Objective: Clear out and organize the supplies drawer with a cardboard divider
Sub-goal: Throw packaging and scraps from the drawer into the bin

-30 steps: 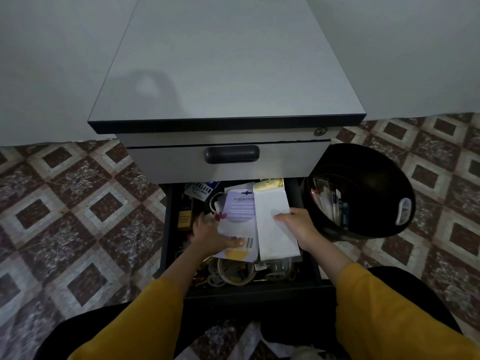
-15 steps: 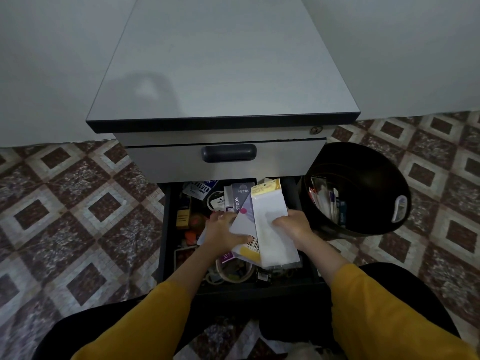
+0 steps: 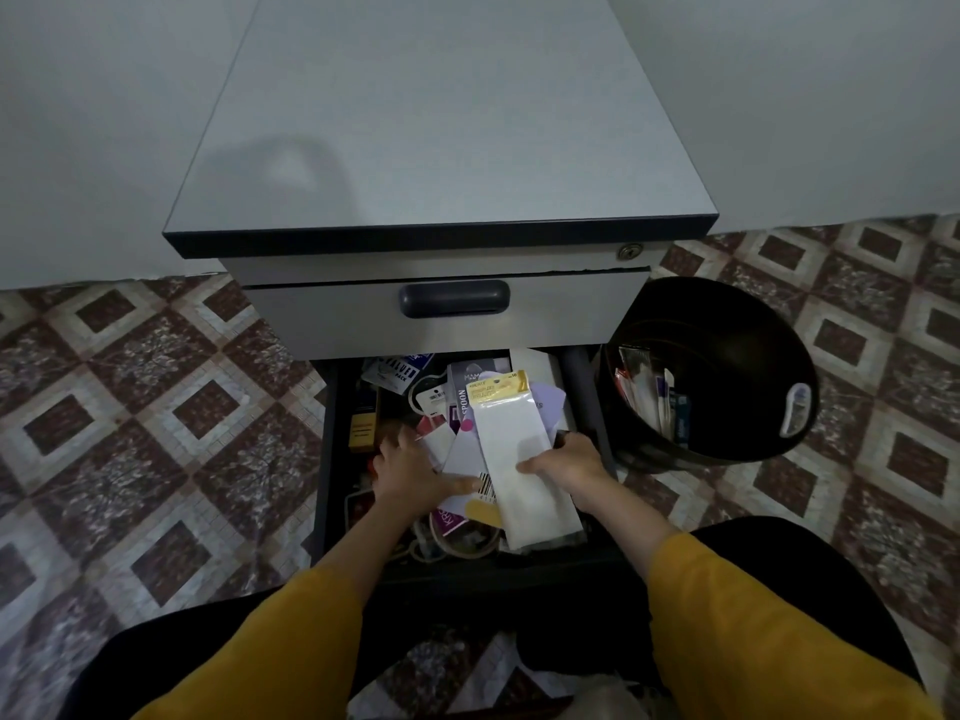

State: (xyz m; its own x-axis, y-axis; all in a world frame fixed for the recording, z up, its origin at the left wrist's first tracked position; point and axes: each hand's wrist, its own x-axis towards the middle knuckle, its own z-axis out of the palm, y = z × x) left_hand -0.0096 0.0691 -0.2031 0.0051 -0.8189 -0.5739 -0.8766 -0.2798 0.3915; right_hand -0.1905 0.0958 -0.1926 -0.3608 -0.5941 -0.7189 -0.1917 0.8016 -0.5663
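The lower drawer of a grey cabinet is pulled open and crammed with packets, cards and tape rolls. My right hand grips a long white packet with a yellow header, its thumb lying across the front. My left hand holds a fan of smaller packets, among them a white and purple card with a barcode, right beside the white packet. Both hands hover over the middle of the drawer. No cardboard divider is visible.
A black waste bin holding several discarded wrappers stands on the tiled floor right of the cabinet. The upper drawer with its dark handle is closed above. Crumpled paper lies on the floor between my knees.
My left hand has gathered more small packets and tilted its bundle against the white packet. Both hands have lifted slightly together; the purple card now sits partly behind the white one.
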